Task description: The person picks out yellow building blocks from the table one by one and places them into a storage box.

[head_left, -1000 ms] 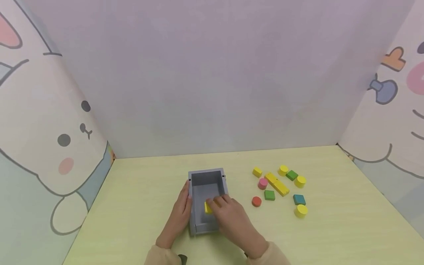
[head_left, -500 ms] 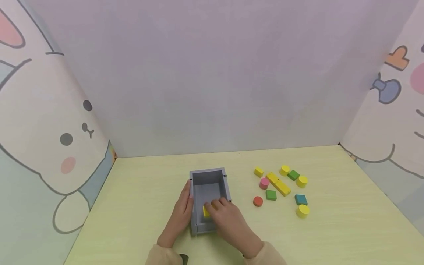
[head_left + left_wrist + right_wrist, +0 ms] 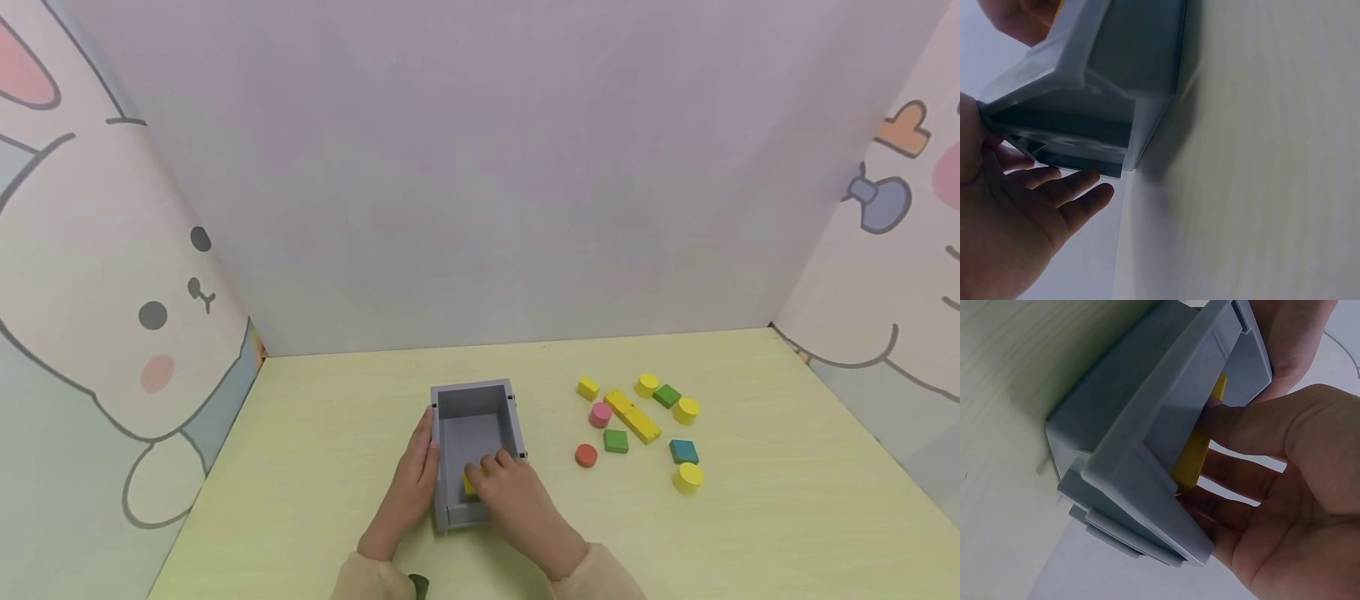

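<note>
Yellow flat-faced block (image 3: 1194,453), just shifted slightly nearwards, is pinched by the right hand (image 3: 516,498) inside a grey rectangular plastic box (image 3: 472,403), its position seemingly unsettled. The box is touched by the straight-fingered left hand (image 3: 414,482).

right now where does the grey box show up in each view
head: grey box low, near the middle
left wrist: grey box upper left, cut off by the top edge
right wrist: grey box around the middle, reaching the top edge
shared landmark: right hand, at the box; top left in left wrist, right side in right wrist
</note>
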Available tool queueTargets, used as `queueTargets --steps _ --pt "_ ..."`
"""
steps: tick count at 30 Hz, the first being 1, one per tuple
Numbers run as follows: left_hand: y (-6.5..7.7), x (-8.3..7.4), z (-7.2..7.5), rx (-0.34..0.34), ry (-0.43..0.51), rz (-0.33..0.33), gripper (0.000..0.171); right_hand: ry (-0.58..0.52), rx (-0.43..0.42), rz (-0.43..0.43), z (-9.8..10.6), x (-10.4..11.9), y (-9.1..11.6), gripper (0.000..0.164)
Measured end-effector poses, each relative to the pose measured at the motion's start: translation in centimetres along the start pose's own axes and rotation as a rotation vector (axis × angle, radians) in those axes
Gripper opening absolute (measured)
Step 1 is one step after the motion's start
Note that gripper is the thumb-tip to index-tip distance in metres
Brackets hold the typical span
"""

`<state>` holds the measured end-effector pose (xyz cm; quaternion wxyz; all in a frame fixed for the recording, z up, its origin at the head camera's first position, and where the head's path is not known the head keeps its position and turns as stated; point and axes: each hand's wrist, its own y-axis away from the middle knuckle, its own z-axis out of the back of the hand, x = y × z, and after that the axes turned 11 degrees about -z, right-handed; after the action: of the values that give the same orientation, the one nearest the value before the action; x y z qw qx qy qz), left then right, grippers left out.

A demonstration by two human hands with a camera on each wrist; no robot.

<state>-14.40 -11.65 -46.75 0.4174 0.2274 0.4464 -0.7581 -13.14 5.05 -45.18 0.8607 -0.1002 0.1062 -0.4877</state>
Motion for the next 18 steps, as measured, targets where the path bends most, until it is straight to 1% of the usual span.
queueTargets --steps 2,4,8,15,18 --pt "-0.12 -0.73 0.23 0.004 0.007 0.005 0.045 0.007 -0.002 0.002 -0.08 0.01 -0.07 0.034" --pt "-0.17 -1.06 0.33 0.006 0.007 0.013 0.045 0.014 0.002 0.003 -0.10 0.04 -0.19 0.031" --pt "-0.18 -1.17 0.35 0.000 0.004 0.016 0.045 0.021 0.020 0.006 -0.08 0.16 -0.43 0.025" --pt "-0.11 -1.10 0.31 -0.004 0.011 0.017 0.045 0.005 0.023 -0.001 -0.28 0.31 -0.77 0.014" --pt "-0.15 -1.11 0.32 -0.004 0.011 0.020 0.045 -0.003 0.044 -0.009 -0.25 0.36 -0.89 0.013"
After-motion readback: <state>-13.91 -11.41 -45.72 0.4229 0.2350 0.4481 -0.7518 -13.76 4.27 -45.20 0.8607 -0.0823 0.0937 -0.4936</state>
